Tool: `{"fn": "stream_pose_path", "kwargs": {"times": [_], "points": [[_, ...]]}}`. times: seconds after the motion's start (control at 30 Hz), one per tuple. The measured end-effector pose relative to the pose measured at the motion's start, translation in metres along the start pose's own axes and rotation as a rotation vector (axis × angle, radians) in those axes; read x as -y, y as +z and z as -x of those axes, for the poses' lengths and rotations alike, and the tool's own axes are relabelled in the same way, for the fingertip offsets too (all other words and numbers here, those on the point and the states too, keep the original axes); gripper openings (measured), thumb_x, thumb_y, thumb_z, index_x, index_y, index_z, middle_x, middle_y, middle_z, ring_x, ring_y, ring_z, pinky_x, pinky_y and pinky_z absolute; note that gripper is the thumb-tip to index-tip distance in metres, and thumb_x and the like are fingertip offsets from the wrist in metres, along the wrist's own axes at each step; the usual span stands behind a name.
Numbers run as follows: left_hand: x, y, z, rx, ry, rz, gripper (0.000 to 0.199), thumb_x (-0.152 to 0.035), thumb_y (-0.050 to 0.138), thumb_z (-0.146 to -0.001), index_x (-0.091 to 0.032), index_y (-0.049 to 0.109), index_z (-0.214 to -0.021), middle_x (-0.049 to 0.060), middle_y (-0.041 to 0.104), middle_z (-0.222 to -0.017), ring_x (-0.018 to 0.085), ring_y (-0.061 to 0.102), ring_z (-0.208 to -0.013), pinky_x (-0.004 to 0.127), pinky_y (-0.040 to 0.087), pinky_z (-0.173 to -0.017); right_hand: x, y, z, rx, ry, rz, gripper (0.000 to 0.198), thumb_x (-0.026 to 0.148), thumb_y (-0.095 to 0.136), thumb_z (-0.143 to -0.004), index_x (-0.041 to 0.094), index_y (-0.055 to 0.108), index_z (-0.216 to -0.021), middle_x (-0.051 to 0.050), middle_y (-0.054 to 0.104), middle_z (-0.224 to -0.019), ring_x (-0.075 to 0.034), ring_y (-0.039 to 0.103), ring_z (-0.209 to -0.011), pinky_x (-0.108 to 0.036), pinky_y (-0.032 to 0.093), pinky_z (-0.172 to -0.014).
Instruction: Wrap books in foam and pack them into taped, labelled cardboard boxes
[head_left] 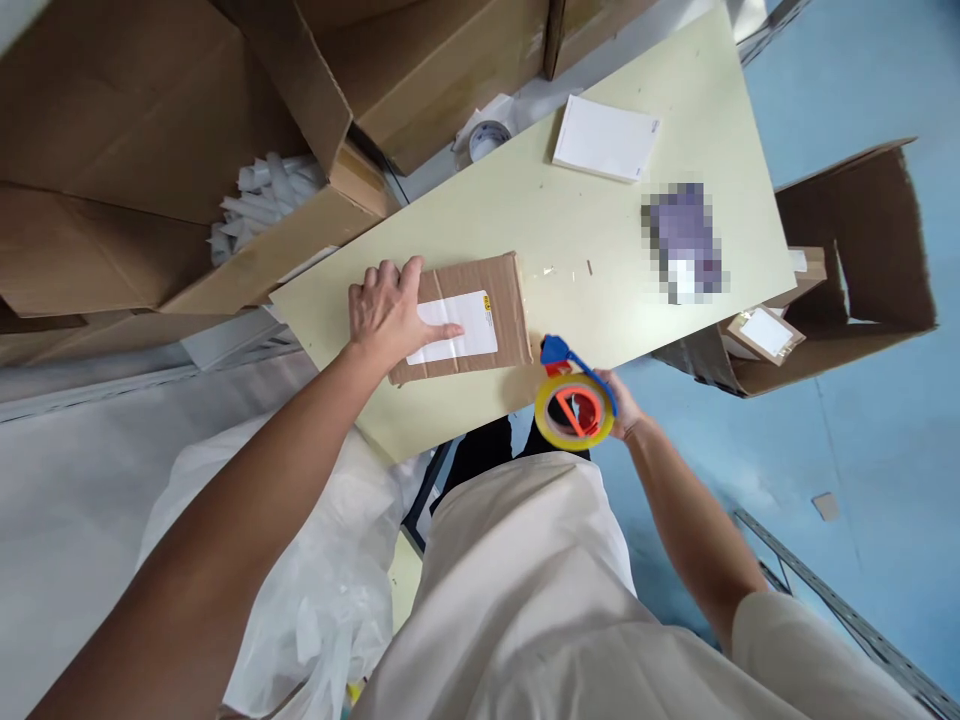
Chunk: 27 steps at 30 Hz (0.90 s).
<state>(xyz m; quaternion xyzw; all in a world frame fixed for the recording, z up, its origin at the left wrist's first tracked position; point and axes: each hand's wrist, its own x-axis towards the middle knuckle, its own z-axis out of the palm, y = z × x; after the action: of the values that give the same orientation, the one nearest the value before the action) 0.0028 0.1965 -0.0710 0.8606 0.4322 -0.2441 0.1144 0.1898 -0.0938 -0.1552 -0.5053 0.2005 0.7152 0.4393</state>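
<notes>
A small cardboard box [508, 300] with a white label [480, 325] lies on the pale table. My left hand [386, 308] grips its left end, thumb flat across the label and fingers curled at the far edge. Just right of the box, at the table's near edge, my right hand [621, 403] is closed around a tape dispenser [581, 360]. The dispenser has blue and red-orange parts and carries a yellow-edged roll of tape. It stays apart from the box, and its body hides most of my right fingers.
On the table [480, 220] are a white pad [606, 138] and a blurred purple item [684, 240]. A large carton [315, 225] at left holds white rolled pieces. Another open carton [862, 270] at right holds small boxes. A tape roll [489, 138] sits behind; a plastic bag [322, 570] hangs below left.
</notes>
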Motion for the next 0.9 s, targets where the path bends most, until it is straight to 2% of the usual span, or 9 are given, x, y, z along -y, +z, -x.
{"fn": "stream_pose_path", "kwargs": {"times": [0.1,0.2,0.27,0.37,0.47,0.57,0.67,0.77,0.9], "points": [[-0.005,0.002,0.005,-0.014,-0.026,0.027,0.100,-0.071,0.058,-0.064,-0.018,0.021,-0.141,0.024,0.041,-0.134,0.045,0.034,-0.124,0.053,0.028,-0.095,-0.033,0.009,0.002,0.040,0.052,-0.012,0.033,0.052,0.051,-0.074,0.022,0.065,-0.074,-0.004,0.070,-0.073,-0.021,0.064,-0.070,-0.034,0.052,-0.073],[-0.006,0.009,0.012,-0.063,-0.142,0.062,0.095,-0.072,0.051,-0.069,-0.015,0.023,-0.139,0.027,0.044,-0.131,0.045,0.038,-0.122,0.054,0.029,-0.092,-0.029,0.028,-0.005,0.069,-0.019,-0.058,0.035,0.053,0.048,-0.075,0.023,0.066,-0.075,-0.003,0.069,-0.074,-0.021,0.063,-0.074,-0.033,0.052,-0.075],[-0.004,0.015,0.019,-0.079,-0.243,0.077,0.090,-0.073,0.043,-0.072,-0.013,0.027,-0.137,0.028,0.050,-0.126,0.045,0.044,-0.117,0.056,0.030,-0.090,-0.005,0.044,-0.016,0.103,-0.070,-0.067,0.036,0.054,0.046,-0.076,0.023,0.064,-0.074,-0.003,0.068,-0.073,-0.021,0.063,-0.075,-0.032,0.052,-0.074],[0.001,0.023,0.034,-0.025,-0.320,0.113,0.089,-0.074,0.038,-0.073,-0.009,0.034,-0.134,0.027,0.059,-0.114,0.044,0.053,-0.106,0.058,0.029,-0.089,0.048,0.067,-0.039,0.192,-0.138,0.006,0.037,0.055,0.046,-0.078,0.022,0.062,-0.079,-0.004,0.068,-0.074,-0.022,0.062,-0.078,-0.035,0.052,-0.074],[0.004,0.024,0.048,-0.035,-0.343,0.158,0.097,-0.073,0.043,-0.072,-0.006,0.025,-0.140,0.028,0.059,-0.115,0.045,0.052,-0.110,0.060,0.028,-0.090,0.095,0.088,-0.061,0.233,-0.184,0.106,0.033,0.053,0.049,-0.080,0.021,0.058,-0.077,-0.002,0.063,-0.068,-0.020,0.060,-0.072,-0.035,0.052,-0.074],[0.000,0.014,0.045,-0.177,-0.255,0.166,0.108,-0.071,0.052,-0.068,-0.011,0.009,-0.147,0.028,0.039,-0.139,0.044,0.033,-0.129,0.062,0.022,-0.097,0.119,0.102,-0.075,0.259,-0.181,0.194,0.030,0.051,0.053,-0.080,0.021,0.057,-0.078,-0.002,0.061,-0.064,-0.020,0.059,-0.071,-0.036,0.051,-0.074],[-0.009,-0.002,0.017,-0.176,-0.009,0.175,0.108,-0.068,0.063,-0.062,-0.023,0.014,-0.147,0.019,0.023,-0.150,0.042,0.014,-0.138,0.058,0.015,-0.105,0.124,0.106,-0.079,0.284,-0.142,0.227,0.029,0.050,0.053,-0.079,0.021,0.058,-0.081,-0.002,0.062,-0.068,-0.021,0.060,-0.074,-0.038,0.052,-0.073],[-0.018,-0.010,-0.017,-0.133,0.147,0.167,0.106,-0.068,0.063,-0.062,-0.026,0.015,-0.147,0.015,0.025,-0.149,0.043,0.016,-0.136,0.056,0.011,-0.106,0.120,0.104,-0.076,0.305,-0.110,0.242,0.031,0.051,0.050,-0.080,0.021,0.059,-0.082,-0.003,0.064,-0.072,-0.021,0.060,-0.075,-0.038,0.051,-0.073],[-0.025,-0.010,-0.035,-0.099,0.124,0.133,0.108,-0.069,0.061,-0.063,-0.022,0.012,-0.147,0.017,0.036,-0.141,0.045,0.024,-0.130,0.055,0.016,-0.103,0.114,0.102,-0.073,0.319,-0.059,0.228,0.034,0.053,0.047,-0.081,0.022,0.060,-0.083,-0.004,0.065,-0.076,-0.021,0.061,-0.075,-0.038,0.051,-0.075]]}}
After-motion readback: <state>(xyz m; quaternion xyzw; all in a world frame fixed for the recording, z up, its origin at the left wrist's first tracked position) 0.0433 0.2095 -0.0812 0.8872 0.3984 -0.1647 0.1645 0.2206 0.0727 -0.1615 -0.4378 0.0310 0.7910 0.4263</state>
